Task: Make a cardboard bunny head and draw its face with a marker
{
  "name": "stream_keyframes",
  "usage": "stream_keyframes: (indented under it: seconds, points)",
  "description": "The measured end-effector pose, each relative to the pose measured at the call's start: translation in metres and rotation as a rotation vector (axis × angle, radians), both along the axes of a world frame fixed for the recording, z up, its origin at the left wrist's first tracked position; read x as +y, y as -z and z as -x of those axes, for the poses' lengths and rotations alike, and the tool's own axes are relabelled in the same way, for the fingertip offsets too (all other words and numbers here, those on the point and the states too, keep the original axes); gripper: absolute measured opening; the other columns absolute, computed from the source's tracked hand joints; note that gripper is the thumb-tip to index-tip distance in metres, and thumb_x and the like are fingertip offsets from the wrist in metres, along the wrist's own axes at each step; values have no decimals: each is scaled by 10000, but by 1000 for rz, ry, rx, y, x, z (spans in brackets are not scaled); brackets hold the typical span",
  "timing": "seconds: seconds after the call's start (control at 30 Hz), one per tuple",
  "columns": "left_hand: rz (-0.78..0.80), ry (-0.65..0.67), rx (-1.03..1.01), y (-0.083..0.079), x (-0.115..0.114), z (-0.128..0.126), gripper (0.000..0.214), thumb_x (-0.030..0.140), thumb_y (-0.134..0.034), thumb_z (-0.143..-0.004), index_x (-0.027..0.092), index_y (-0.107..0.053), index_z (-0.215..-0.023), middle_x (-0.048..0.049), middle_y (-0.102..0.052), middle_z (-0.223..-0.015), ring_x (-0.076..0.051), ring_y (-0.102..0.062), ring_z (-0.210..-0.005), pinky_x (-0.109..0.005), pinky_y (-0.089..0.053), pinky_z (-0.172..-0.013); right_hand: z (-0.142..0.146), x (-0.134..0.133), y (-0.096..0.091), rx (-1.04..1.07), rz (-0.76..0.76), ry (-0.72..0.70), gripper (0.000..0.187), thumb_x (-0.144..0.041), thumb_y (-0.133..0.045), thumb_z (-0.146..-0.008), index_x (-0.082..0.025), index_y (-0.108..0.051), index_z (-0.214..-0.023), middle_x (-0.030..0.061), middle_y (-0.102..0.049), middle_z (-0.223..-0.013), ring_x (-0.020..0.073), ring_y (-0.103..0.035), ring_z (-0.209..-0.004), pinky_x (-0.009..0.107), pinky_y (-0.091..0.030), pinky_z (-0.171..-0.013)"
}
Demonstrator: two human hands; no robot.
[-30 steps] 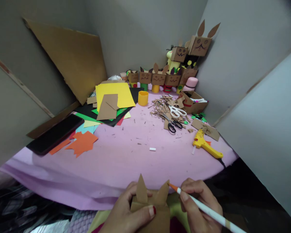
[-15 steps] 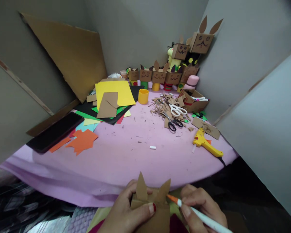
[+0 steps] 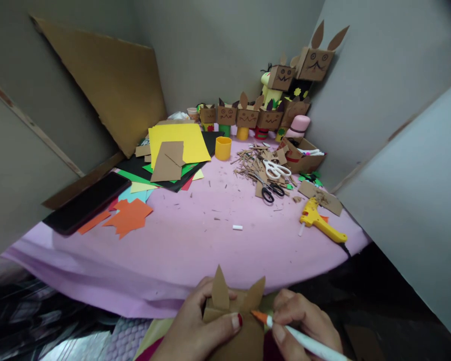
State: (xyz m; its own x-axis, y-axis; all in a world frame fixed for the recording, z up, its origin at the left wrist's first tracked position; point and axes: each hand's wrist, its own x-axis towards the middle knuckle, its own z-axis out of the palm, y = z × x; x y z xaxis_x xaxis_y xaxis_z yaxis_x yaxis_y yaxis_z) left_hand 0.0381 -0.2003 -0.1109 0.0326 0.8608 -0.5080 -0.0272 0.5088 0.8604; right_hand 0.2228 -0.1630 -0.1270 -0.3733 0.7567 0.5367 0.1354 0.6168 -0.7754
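Observation:
Low in the view, my left hand (image 3: 206, 323) is closed around a small cardboard box (image 3: 244, 341) with two pointed cardboard ears. Its thumb, with a red nail, lies across the front of the box. A white marker (image 3: 304, 338) with an orange tip is pinched in my right hand (image 3: 304, 321). The tip is at the box's upper right, just below the right ear (image 3: 254, 293); whether it touches is hard to tell. Below that, the box runs out of the frame. A small white marker cap (image 3: 237, 227) lies on the table beyond my hands.
Scissors (image 3: 276, 169) rest among cardboard scraps (image 3: 250, 165) at the right, with a yellow glue gun (image 3: 321, 223) nearer. A phone (image 3: 88, 203), orange paper (image 3: 130, 216) and stacked coloured sheets (image 3: 180, 135) lie left. Cardboard animal figures (image 3: 247, 118) line the back, behind a yellow paper ring (image 3: 223, 149).
My right hand has moved slightly left and down, taking the marker tip from beside the right ear to just below it. My left hand keeps its hold on the box.

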Motion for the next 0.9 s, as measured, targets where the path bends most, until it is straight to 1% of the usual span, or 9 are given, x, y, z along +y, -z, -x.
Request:
stream_keyframes:
  seconds: [0.23, 0.37, 0.47, 0.6, 0.7, 0.9]
  points:
    - [-8, -6, 4, 0, 0, 1, 406, 447, -684, -620, 198, -593, -927, -104, -603, -1110, -309, -586, -942, -400, -450, -785, 1, -1, 1, -34, -32, 28, 179, -45, -452, -754, -222, -467, -729, -58, -450, -526, 94, -452, -434, 191, -312, -426]
    - [-24, 24, 11, -1, 0, 1, 396, 450, -672, -638, 197, -588, -931, -104, -593, -1130, -311, -581, -951, -400, -449, -779, 2, -1, 1, -15, -23, 62, 169, -55, -476, -745, -219, -477, -705, -60, -447, -509, 95, -442, -423, 195, -313, -420]
    - [-26, 38, 2, -2, 0, 2, 403, 467, -674, -648, 204, -584, -940, -107, -597, -1149, -322, -576, -983, -398, -459, -776, 6, -2, 1, 22, -1, 103, 161, -64, -497, -739, -221, -486, -702, -66, -440, -503, 87, -420, -418, 189, -296, -410]
    - [-20, 47, -24, 0, -1, 3, 419, 487, -669, -662, 211, -583, -966, -115, -585, -1209, -335, -565, -1040, -383, -478, -759, 13, -5, 2, 108, 25, 204, 140, -104, -498, -754, -218, -481, -675, -64, -419, -495, 86, -380, -416, 198, -268, -406]
    - [-23, 44, -34, 2, 0, 4, 426, 474, -686, -649, 197, -585, -956, -125, -577, -1207, -343, -571, -1030, -406, -479, -769, 16, -6, 3, 147, 40, 258, 131, -123, -503, -753, -218, -479, -666, -62, -410, -495, 87, -357, -413, 205, -256, -405]
    - [-32, 47, -71, 5, 1, 3, 426, 472, -682, -650, 187, -579, -948, -129, -582, -1174, -342, -573, -1015, -435, -476, -788, 18, -4, 4, 189, 50, 298, 131, -133, -521, -759, -210, -483, -660, -56, -401, -495, 91, -347, -419, 207, -262, -392]
